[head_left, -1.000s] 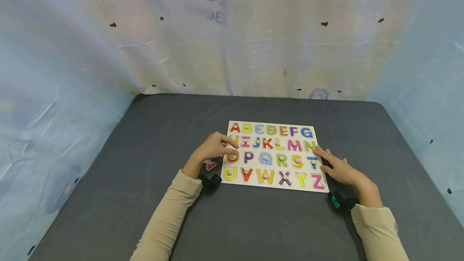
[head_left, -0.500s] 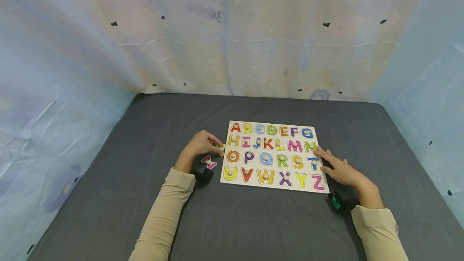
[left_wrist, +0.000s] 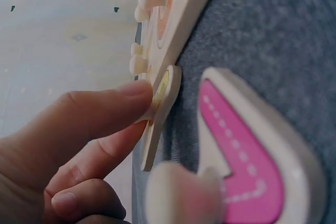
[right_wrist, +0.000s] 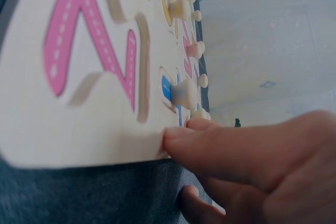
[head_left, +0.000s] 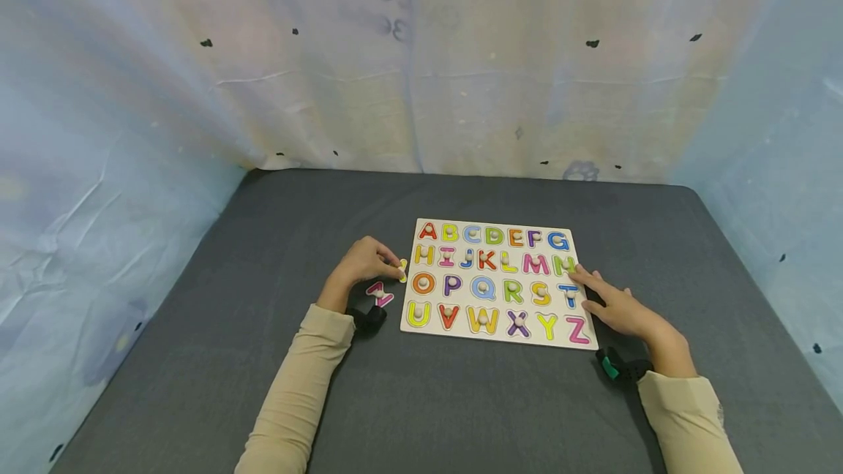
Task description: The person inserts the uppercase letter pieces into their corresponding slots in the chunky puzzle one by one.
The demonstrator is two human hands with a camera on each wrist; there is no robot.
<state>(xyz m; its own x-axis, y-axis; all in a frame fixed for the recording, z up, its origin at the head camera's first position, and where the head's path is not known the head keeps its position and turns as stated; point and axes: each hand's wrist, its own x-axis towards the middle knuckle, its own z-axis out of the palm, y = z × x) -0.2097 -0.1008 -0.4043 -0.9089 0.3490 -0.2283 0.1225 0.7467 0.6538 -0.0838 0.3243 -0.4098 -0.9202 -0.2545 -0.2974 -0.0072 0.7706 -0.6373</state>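
My left hand (head_left: pixel 365 260) pinches the small knob of a yellow letter puzzle piece (head_left: pixel 403 271) just off the left edge of the wooden alphabet puzzle board (head_left: pixel 487 306). In the left wrist view, the yellow piece (left_wrist: pixel 164 108) stands tilted close to the board's edge; its letter is mostly hidden. A pink Z piece (head_left: pixel 380 294) with a knob lies on the table near the left wrist. My right hand (head_left: pixel 619 306) rests its fingertips on the board's right edge, beside the N and T pieces. On the board, the Y and Z recesses hold no knobbed piece.
Knobbed letter pieces fill the board's other recesses. The board lies on a dark grey cloth-covered table (head_left: pixel 461 401). Pale patterned curtains (head_left: pixel 421 93) hang behind the table and at both sides.
My left hand has moved left from over the board's left edge to the yellow piece and taken its knob. The piece has since turned slightly. My right hand stays in place.
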